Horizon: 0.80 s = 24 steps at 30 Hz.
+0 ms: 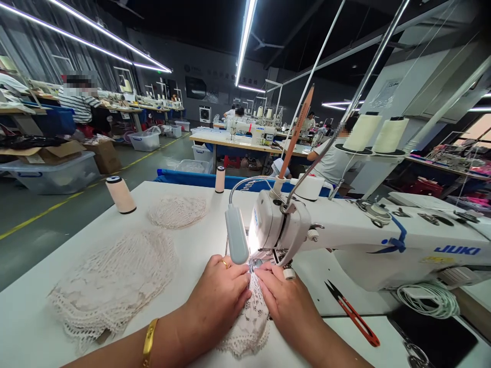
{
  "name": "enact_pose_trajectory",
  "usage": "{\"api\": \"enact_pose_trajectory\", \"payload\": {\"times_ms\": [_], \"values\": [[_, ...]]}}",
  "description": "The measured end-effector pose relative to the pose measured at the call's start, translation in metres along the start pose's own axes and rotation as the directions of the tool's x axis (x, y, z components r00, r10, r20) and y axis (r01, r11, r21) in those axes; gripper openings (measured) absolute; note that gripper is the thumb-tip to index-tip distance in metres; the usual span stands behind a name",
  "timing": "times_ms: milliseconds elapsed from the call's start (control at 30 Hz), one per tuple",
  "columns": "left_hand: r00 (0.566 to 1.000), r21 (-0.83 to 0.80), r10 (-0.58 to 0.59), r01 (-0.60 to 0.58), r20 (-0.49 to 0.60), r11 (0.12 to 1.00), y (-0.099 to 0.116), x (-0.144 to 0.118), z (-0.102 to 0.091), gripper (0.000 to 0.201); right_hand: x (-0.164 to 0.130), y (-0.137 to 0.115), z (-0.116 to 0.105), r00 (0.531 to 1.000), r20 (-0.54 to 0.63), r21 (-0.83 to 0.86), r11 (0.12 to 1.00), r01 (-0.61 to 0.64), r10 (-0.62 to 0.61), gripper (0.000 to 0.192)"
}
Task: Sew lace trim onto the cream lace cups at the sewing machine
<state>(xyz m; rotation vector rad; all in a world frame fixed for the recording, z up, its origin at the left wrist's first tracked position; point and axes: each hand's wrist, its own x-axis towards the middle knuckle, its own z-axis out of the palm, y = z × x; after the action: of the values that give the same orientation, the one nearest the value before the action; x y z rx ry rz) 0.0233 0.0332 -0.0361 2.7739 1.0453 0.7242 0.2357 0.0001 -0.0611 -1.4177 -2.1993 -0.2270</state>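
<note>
- Bright garment workshop, white worktable (192,255).
- Left hand (220,296) and right hand (286,301) lie flat, fingers pressing cream lace piece (251,319) under white Juki sewing machine (345,240).
- Red thread snips (353,314) lie nearby.

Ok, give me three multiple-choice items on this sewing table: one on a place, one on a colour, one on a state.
1. Where do the thread snips lie?
A. on the table right of the right hand
B. on the lace pile
C. on top of the sewing machine

2. What colour are the snips' handles?
A. blue
B. red
C. green

3. How does the small lamp on the sewing machine stand?
A. switched off
B. lit
C. lying on the table

Answers:
1 A, they rest on the white table just right of that hand.
2 B, the handles show red.
3 B, bright light falls by the needle, above the lace piece that the left hand and right hand press flat.
</note>
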Motion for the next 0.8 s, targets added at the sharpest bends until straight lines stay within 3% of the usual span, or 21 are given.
{"api": "enact_pose_trajectory", "payload": {"times_ms": [100, 200, 267, 300, 367, 433, 500, 667, 800], "values": [[0.988, -0.067, -0.009, 0.02, 0.154, 0.998, 0.005, 0.0, -0.028, 0.005, -0.004, 0.003, -0.008, 0.999, 0.049, -0.004, 1.0, 0.023, -0.023, 0.029], [0.963, -0.146, 0.049, -0.01, 0.266, 0.989, 0.01, -0.007, -0.052, 0.034, -0.005, 0.003, -0.03, 0.984, 0.14, 0.098, 0.991, 0.093, -0.106, 0.023], [0.957, -0.169, 0.096, -0.051, 0.274, 0.984, 0.011, -0.014, -0.054, 0.042, -0.004, 0.0, -0.044, 0.958, 0.227, 0.219, 0.968, 0.126, -0.176, 0.05], [0.958, -0.18, 0.116, -0.07, 0.261, 0.981, 0.01, -0.017, -0.051, 0.038, -0.003, -0.001, -0.05, 0.943, 0.264, 0.266, 0.955, 0.13, -0.203, 0.053], [0.97, -0.207, 0.114, -0.068, 0.216, 0.976, 0.007, -0.019, -0.039, 0.017, 0.0, -0.002, -0.054, 0.926, 0.299, 0.305, 0.943, 0.136, -0.23, 0.032], [0.981, -0.257, 0.054, -0.005, 0.184, 0.966, 0.004, -0.015, -0.025, 0.014, 0.002, -0.001, -0.05, 0.936, 0.271, 0.299, 0.944, 0.14, -0.225, 0.017], [0.987, -0.324, -0.017, 0.068, 0.158, 0.944, 0.003, -0.007, -0.019, 0.019, 0.002, 0.0, -0.043, 0.961, 0.206, 0.309, 0.944, 0.116, -0.186, 0.018], [0.974, -0.436, -0.133, 0.202, 0.183, 0.877, 0.008, 0.014, -0.029, 0.011, 0.004, -0.002, -0.034, 1.0, -0.017, 0.402, 0.916, 0.01, -0.004, 0.022], [0.951, -0.475, -0.165, 0.276, 0.263, 0.836, 0.008, 0.02, -0.035, 0.012, 0.007, -0.005, -0.032, 0.994, -0.073, 0.417, 0.908, -0.038, 0.076, 0.029]]}}
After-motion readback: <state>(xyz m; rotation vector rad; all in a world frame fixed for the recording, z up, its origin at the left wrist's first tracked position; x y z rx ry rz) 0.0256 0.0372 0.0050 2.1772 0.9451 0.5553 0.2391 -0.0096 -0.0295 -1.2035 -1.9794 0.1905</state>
